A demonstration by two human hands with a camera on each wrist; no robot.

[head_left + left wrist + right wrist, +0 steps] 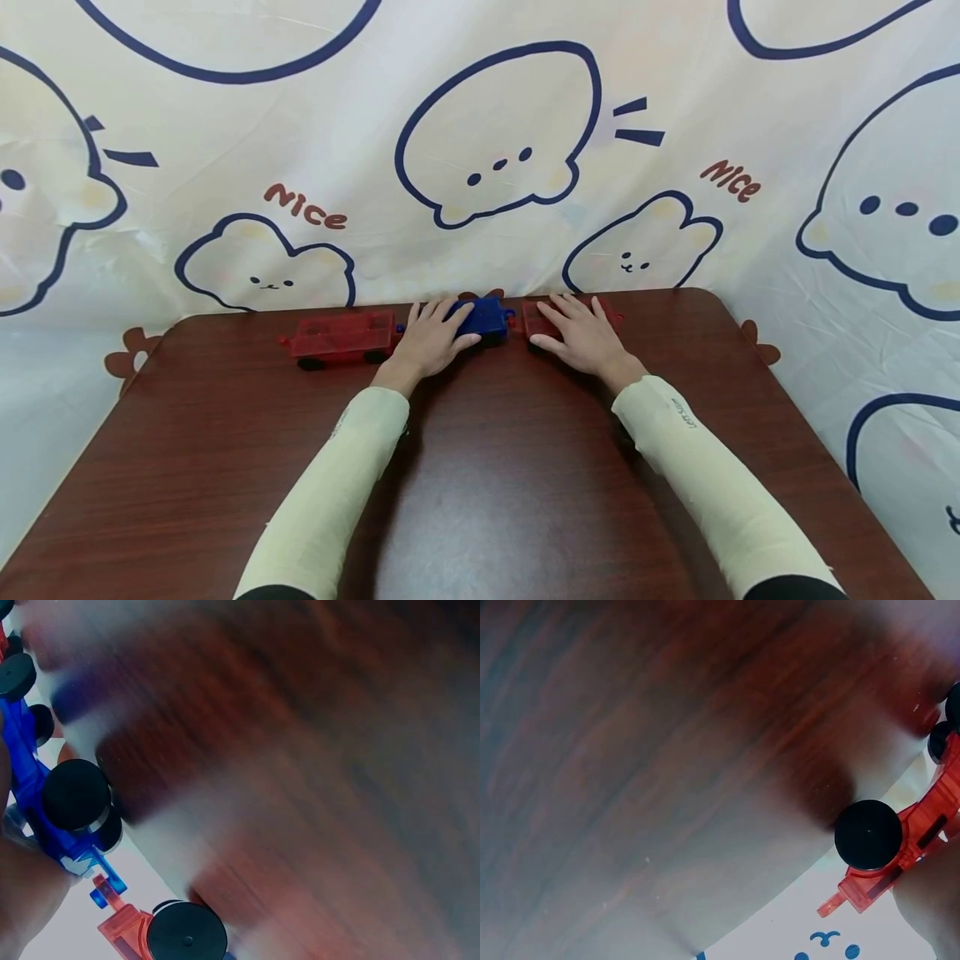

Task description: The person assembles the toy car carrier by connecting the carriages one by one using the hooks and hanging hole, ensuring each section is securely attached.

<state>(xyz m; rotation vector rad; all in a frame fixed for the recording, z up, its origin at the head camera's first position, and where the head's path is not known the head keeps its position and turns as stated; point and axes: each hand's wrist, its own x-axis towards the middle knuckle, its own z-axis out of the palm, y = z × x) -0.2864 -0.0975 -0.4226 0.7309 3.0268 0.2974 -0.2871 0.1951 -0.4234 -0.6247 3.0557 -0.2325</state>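
Observation:
Three toy train cars stand in a row along the table's far edge. My left hand (429,335) grips the blue train car (487,318), thumb along its near side and fingers over its top. Under my right hand (587,337) is the right red train car (534,318), held with the thumb on the near side; my fingers hide much of it. The left red train car (343,335) stands untouched. In the left wrist view its hook overlaps the blue car's hook (111,879). Blue and right red hooks meet between my hands; whether they are linked I cannot tell.
The brown wooden table (495,492) carries the cars near its back edge. Behind it hangs a pale curtain (480,250) printed with cartoon animals. More of the curtain (825,333) runs along the right side.

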